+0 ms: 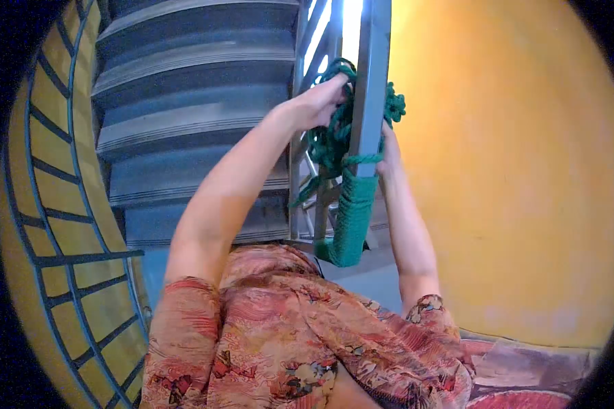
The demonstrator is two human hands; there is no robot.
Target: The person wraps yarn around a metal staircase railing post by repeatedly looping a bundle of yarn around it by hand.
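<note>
Rope in a loose green bundle (331,140) hangs against the upper part of the grey handrail (370,88), with your left hand (317,103) on its near side and your right hand (387,146) across on the wall side. Your left fingers reach in among the strands, but you can't tell from here how tightly they pinch; the right ones are mostly hidden by the rail, so their state can't be told either.

Watch the single turn (363,159) sitting just above the tight wrapping (355,211). A strip of bare metal shows between them, so if the tension drops, that turn could slacken or set crooked. The bundle is bulky and tangled, which could knot it up as it passes the rail. A loose tail (305,193) dangles by the metal uprights (295,163) and could snag there.

The rail itself stands between your hands, blocking your view of the right one, and bright light behind its top makes the strands harder to read. Around you are the stairs (198,102) beyond your left arm, a barred railing (54,170) at far left, and the yellow wall (518,170) to your right.
</note>
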